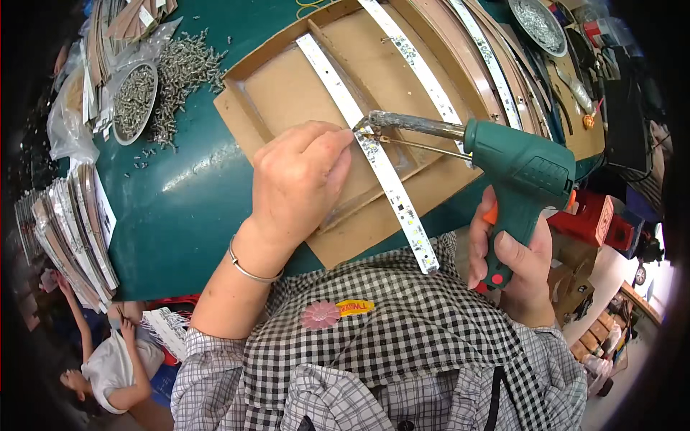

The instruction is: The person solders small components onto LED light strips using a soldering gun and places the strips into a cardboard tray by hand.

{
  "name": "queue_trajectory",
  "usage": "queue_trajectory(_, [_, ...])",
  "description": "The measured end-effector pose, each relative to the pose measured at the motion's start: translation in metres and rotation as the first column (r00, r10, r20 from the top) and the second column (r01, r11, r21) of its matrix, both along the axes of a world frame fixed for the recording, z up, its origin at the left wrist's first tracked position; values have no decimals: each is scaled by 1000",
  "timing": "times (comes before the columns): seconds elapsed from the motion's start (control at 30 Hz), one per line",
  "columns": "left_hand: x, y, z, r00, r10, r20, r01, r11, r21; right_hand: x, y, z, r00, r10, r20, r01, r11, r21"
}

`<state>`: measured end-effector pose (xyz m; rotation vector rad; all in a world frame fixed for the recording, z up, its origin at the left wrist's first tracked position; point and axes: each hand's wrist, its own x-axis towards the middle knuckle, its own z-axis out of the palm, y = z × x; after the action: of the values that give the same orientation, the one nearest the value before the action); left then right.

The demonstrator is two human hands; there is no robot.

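My right hand grips the handle of a green pistol-shaped soldering gun, whose metal tip reaches left to a white LED strip. That strip lies diagonally across a shallow cardboard tray on the green table. My left hand presses down on the strip, fingertips right beside the soldering tip, pinching something small that I cannot make out. A silver bracelet sits on my left wrist.
A second LED strip lies further back in the tray. Loose screws and a bowl of screws sit at back left. Stacked strips lie at the left edge. Another person is low on the left.
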<state>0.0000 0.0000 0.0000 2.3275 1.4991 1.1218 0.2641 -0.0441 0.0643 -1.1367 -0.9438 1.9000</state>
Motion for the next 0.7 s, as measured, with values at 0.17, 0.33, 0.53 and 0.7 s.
queue_trajectory(0.17, [0,1,2,1000,17,-14,-16,999,42,-5,2,4,997,-44,-62,41,998,-52])
queue_trajectory(0.33, [2,2,1,1000,18,-14,-17,998,57,-2,-3,1,997,-53,-60,50,998,-46])
queue_trajectory(0.53, [1,2,1,1000,17,-2,-17,997,72,-5,0,10,992,-98,-78,94,994,-64])
queue_trajectory(0.7, [1,1,2,1000,13,8,-13,999,46,-8,2,10,975,-213,-70,212,977,-13])
